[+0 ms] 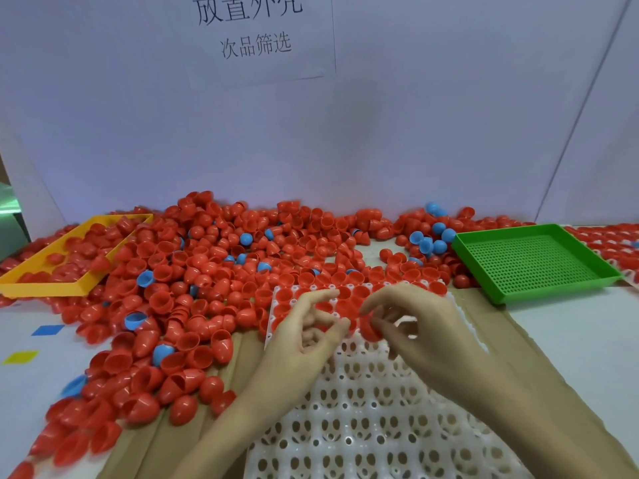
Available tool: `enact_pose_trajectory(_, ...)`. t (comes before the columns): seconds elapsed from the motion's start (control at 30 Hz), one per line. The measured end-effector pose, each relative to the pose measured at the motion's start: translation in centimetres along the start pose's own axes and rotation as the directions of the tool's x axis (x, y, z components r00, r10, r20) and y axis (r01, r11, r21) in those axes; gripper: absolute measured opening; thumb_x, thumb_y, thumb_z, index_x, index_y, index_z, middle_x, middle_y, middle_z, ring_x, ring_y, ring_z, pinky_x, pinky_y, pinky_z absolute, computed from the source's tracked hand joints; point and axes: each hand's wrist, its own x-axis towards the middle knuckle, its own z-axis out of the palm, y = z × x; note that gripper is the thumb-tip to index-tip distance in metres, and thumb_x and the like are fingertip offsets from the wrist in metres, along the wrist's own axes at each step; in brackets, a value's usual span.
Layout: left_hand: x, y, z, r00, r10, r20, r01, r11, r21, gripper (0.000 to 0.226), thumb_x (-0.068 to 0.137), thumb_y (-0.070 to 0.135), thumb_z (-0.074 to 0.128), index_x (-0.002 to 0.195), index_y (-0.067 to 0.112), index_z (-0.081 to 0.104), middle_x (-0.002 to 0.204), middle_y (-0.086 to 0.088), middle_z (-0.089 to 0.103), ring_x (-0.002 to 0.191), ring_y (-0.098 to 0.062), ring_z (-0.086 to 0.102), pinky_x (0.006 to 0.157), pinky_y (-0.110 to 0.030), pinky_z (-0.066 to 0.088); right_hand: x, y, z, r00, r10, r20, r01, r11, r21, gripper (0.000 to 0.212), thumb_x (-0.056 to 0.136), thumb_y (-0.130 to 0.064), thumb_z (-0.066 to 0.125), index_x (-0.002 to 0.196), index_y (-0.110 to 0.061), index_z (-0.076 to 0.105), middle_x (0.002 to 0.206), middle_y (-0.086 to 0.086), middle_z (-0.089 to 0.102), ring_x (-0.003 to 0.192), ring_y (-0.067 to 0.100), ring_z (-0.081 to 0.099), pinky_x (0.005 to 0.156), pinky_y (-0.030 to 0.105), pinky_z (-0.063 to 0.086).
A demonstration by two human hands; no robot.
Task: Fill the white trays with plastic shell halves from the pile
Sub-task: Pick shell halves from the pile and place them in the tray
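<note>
Left hand (304, 335): hovering with fingers loosely curled, holding nothing.
Right hand (415, 326): pinching one red plastic shell half (369, 328).
White perforated plastic tray (363, 426): one, lying under both hands.

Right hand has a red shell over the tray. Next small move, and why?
Probably lower the red shell half pinched by the right hand into the nearest empty cup of the white tray: the far rows look filled, nearer cups are bare, and the left hand holds nothing.

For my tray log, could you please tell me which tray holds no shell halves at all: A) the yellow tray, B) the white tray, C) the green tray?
C: the green tray shows only its bare perforated floor, while the yellow tray and white tray both hold red shells.
</note>
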Motion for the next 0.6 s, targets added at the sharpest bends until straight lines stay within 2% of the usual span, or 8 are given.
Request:
enact_pose_trajectory(0.07, 0.1, -0.3, -0.3, 0.997, 0.054, -0.060, -0.048, 0.994, 0.097, 0.021, 0.098, 0.040, 0.068, 0.119, 0.041, 0.066, 0.103, 0.014, 0.071, 0.088, -0.011, 0.069, 0.079, -0.020, 0.056, 0.8, 1.5, -1.1, 0.995, 0.048, -0.087, -0.058, 0.991, -0.117, 0.032, 0.091, -0.005, 0.073, 0.100, -0.036, 0.072, 0.093, -0.019, 0.067, 0.087, 0.002, 0.068, 0.070, 0.020, 0.059)
enact_pose_trajectory(0.17, 0.0, -0.7, -0.5, 0.996, 0.088, 0.018, -0.090, 0.975, 0.203, 0.011, 0.100, 0.031, 0.068, 0.105, 0.039, 0.072, 0.101, 0.018, 0.071, 0.086, -0.006, 0.065, 0.078, -0.018, 0.053, 1.6, 3.7, -1.8, 0.984, 0.158, -0.082, -0.173, 0.961, -0.216, 0.023, 0.095, -0.012, 0.073, 0.101, -0.034, 0.073, 0.095, -0.017, 0.067, 0.083, 0.001, 0.066, 0.075, 0.025, 0.060)
enact_pose_trajectory(0.27, 0.0, -1.0, -0.3, 0.992, 0.095, 0.077, -0.114, 0.951, 0.286, 0.010, 0.101, 0.033, 0.067, 0.102, 0.041, 0.072, 0.104, 0.018, 0.070, 0.087, -0.010, 0.065, 0.074, -0.018, 0.051, 1.5, 4.8, -1.1, 0.977, 0.212, -0.028, -0.212, 0.939, -0.269, 0.018, 0.096, -0.019, 0.073, 0.099, -0.037, 0.072, 0.094, -0.018, 0.066, 0.081, -0.001, 0.064, 0.070, 0.018, 0.056)
enact_pose_trajectory(0.37, 0.0, -1.4, -0.2, 0.988, 0.113, 0.106, -0.144, 0.926, 0.349, 0.009, 0.101, 0.035, 0.067, 0.101, 0.043, 0.071, 0.104, 0.017, 0.069, 0.089, -0.014, 0.065, 0.075, -0.018, 0.051, 1.4, 5.2, -0.7, 0.977, 0.213, -0.035, -0.214, 0.939, -0.270, 0.015, 0.095, -0.022, 0.075, 0.098, -0.036, 0.074, 0.092, -0.018, 0.066, 0.079, -0.002, 0.063, 0.066, 0.014, 0.052)
enact_pose_trajectory(0.53, 0.1, -1.7, -0.3, 0.982, 0.124, 0.139, -0.169, 0.908, 0.384, 0.004, 0.099, 0.038, 0.070, 0.099, 0.041, 0.071, 0.101, 0.018, 0.064, 0.081, -0.007, 0.059, 0.074, -0.016, 0.048, 1.7, 4.3, -1.2, 0.973, 0.229, -0.015, -0.224, 0.937, -0.269, 0.012, 0.096, -0.025, 0.074, 0.097, -0.037, 0.073, 0.092, -0.018, 0.066, 0.081, -0.001, 0.064, 0.071, 0.020, 0.056)
enact_pose_trajectory(0.6, 0.2, -1.7, -0.3, 0.978, 0.129, 0.161, -0.184, 0.896, 0.403, 0.002, 0.099, 0.039, 0.070, 0.099, 0.041, 0.071, 0.103, 0.022, 0.062, 0.081, -0.002, 0.058, 0.075, -0.015, 0.048, 2.9, 3.6, -1.3, 0.977, 0.213, -0.008, -0.207, 0.938, -0.277, 0.011, 0.097, -0.024, 0.072, 0.098, -0.035, 0.073, 0.092, -0.018, 0.065, 0.081, -0.001, 0.064, 0.070, 0.017, 0.053)
